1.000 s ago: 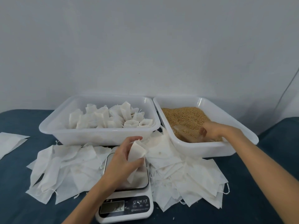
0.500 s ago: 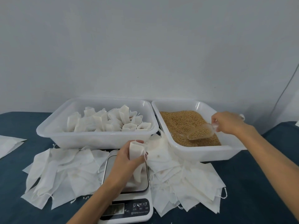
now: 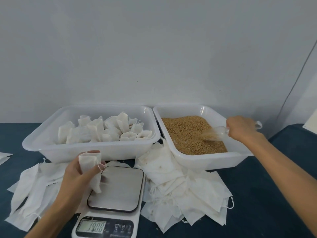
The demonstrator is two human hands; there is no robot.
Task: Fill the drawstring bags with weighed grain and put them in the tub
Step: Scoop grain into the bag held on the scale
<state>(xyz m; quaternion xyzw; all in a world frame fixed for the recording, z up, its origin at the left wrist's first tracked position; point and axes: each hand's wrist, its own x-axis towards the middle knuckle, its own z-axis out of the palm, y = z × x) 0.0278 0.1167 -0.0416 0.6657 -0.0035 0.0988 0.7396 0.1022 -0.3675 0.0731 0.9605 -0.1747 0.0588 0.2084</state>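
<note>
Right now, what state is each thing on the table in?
Left hand: holds an empty bag over the scale.
Right hand: grips the scoop, tip in the grain.
Scale: switched on, digits blurred.
Left tub: holds filled bags.

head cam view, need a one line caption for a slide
Left hand holds an open drawstring bag over the scale while right hand scoops grain.

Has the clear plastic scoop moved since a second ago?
Yes. The clear plastic scoop has gone from the grain tub's near wall rightward, toward its right rim.
</note>
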